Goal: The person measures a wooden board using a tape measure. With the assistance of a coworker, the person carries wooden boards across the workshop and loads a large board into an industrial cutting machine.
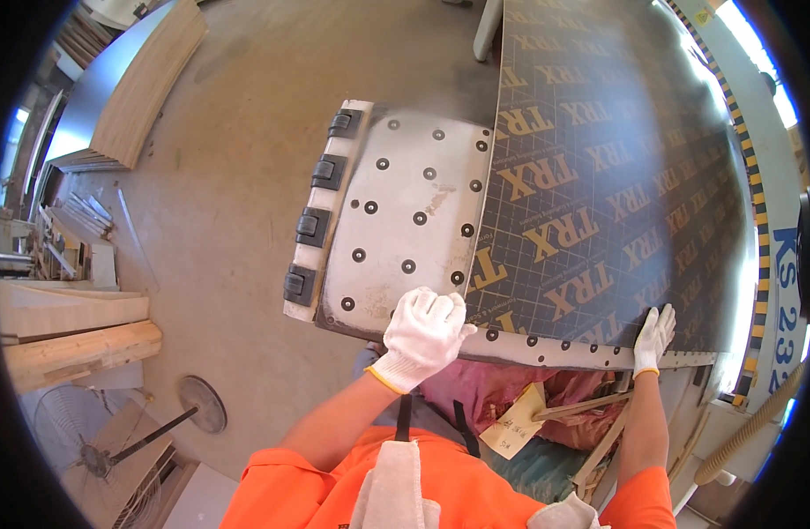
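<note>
A large dark board [616, 176] with a yellow printed pattern lies flat on a machine table [396, 220] of pale metal dotted with black rollers. My left hand [424, 335], in a white glove, rests with bent fingers on the board's near left corner, at the table's near edge. My right hand [654, 338], also gloved, lies flat with fingers spread on the board's near edge, farther right. Neither hand wraps around anything.
Black blocks [315, 198] line the table's left side. Stacked wooden boards [70, 335] and a floor fan [96, 450] stand at left on the concrete floor. A pink sack [502, 383], a yellow slip and wood offcuts lie below the table's edge. A machine fence [771, 247] runs along the right.
</note>
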Demonstrator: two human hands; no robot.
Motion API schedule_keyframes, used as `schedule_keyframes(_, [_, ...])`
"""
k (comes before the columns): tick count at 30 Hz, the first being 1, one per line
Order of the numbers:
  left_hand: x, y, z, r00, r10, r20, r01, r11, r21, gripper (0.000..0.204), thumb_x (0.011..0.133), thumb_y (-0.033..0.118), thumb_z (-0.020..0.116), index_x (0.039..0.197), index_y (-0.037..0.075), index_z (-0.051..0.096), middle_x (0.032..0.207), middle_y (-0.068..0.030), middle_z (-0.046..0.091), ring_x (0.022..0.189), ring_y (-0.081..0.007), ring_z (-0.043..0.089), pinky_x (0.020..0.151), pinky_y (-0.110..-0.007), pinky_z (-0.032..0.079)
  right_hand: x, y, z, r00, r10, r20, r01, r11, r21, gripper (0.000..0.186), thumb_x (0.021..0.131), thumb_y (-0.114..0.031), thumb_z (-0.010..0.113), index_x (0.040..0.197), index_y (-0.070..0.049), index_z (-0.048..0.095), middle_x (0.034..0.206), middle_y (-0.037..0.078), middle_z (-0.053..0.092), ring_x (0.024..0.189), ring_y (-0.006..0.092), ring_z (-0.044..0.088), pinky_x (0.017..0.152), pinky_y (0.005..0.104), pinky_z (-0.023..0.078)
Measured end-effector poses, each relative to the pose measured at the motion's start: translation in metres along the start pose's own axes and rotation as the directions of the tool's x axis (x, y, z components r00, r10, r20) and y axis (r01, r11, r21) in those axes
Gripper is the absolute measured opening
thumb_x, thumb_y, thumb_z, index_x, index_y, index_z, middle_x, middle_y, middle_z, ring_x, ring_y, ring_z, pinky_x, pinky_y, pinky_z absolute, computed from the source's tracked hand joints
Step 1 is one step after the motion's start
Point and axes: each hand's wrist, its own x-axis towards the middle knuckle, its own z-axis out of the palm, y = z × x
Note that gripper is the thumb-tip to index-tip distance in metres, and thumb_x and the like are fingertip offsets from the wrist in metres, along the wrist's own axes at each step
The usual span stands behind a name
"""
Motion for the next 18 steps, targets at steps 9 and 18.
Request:
schedule_keyframes(9, [-0.001, 0.005, -0.004, 0.999, -0.050, -0.005, 0.050, 0.999, 0.004, 0.054, 0.070, 0.033, 0.089, 0.109, 0.000, 0.075, 0.088, -0.0070, 0.063, 0.091, -0.0311, 0.067, 0.092, -0.045, 0.054, -0.008, -0.011, -0.007, 1.000, -0.022, -0.012, 0.022, 1.000, 0.010, 0.075, 0.114, -0.052, 0.033, 0.168, 0.000, 0.038, 0.177, 0.022, 0.033, 0.164, 0.0385, 0.028, 0.135, 0.0510, 0.015])
schedule_keyframes(18, [0.000, 0.001, -0.009, 0.997, -0.075, -0.018, 0.073, 0.992, -0.102, 0.047, 0.067, 0.030, 0.090, 0.103, 0.004, 0.074, 0.090, -0.0041, 0.064, 0.088, -0.0251, 0.064, 0.088, -0.042, 0.053, -0.004, -0.005, -0.006, 0.999, -0.035, -0.039, 0.035, 0.999, -0.004, 0.073, 0.114, -0.051, 0.034, 0.168, -0.002, 0.038, 0.176, 0.021, 0.035, 0.163, 0.0373, 0.029, 0.135, 0.0523, 0.016])
